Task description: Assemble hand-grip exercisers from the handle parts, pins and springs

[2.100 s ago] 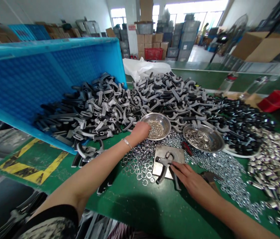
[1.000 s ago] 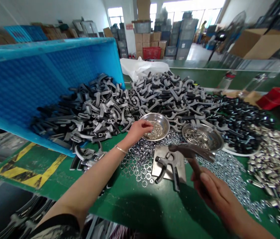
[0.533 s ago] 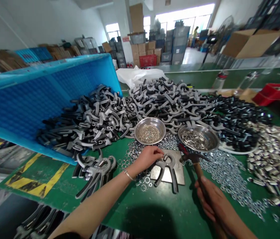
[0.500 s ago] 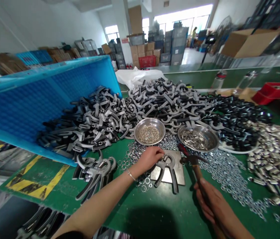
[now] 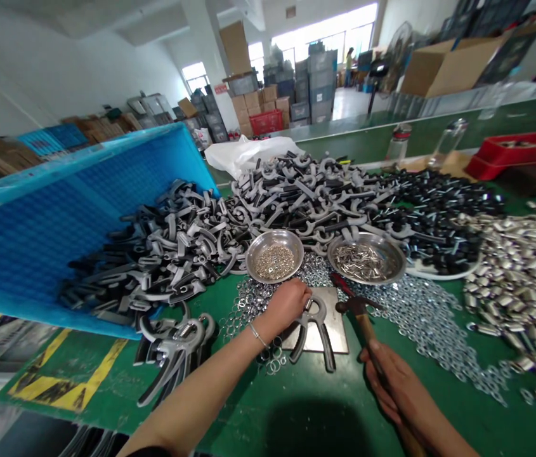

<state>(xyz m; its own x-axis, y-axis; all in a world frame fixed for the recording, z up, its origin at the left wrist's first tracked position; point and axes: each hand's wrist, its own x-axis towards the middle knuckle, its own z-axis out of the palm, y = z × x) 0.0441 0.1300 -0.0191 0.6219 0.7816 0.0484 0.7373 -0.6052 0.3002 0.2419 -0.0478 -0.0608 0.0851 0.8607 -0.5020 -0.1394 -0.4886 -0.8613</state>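
Observation:
A grey and black hand grip strengthener (image 5: 327, 346) lies on a flat metal plate (image 5: 340, 327), its handles spread toward me. My left hand (image 5: 287, 308) is closed, its fingertips pinched at the upper left end of the grip, by the spring. Any small part under those fingers is hidden. In my right hand (image 5: 386, 374) is a hammer (image 5: 357, 306), gripped by its wooden handle, the head just right of the plate and apart from the grip. A red-handled tool (image 5: 341, 284) lies behind the hammer head. Several hand grips (image 5: 179, 343) are stacked at left.
Behind the plate stand a metal bowl (image 5: 251, 254) of small rings and another bowl (image 5: 394, 257) of pins. Loose nuts (image 5: 429, 324) and metal sleeves (image 5: 524, 285) spread at right. A blue crate (image 5: 82, 197) spills grip handles (image 5: 191, 238). A red bin (image 5: 491, 158) stands far right.
The view has shifted slightly, so the table things appear a little further left. Both hands keep their places: left at the grip's upper end, right round the hammer.

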